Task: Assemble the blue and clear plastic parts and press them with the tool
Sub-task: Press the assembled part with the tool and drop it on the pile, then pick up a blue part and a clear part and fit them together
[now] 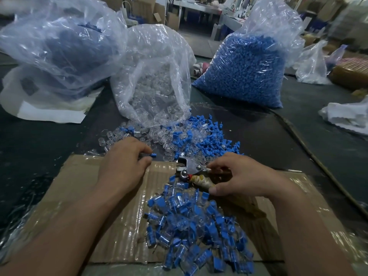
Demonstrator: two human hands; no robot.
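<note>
Head view is showing you working with loose parts (185, 134) heaped just ahead and finished pieces (195, 226) piling nearer on the cardboard (79, 186), likely for short reaches, your left hand (123, 162) pinching a blue part (153, 155) (any clear piece is hidden) while your right hand (245, 176) is curling round the handle of the tool (191, 168).

A factory assembly floor: a bulging sack of blue parts (245, 66) at right and a sack of clear parts (155, 86) at centre on a dark worktable (258, 140); cardboard boxes (143, 6) and workbenches (199, 5) far behind.
</note>
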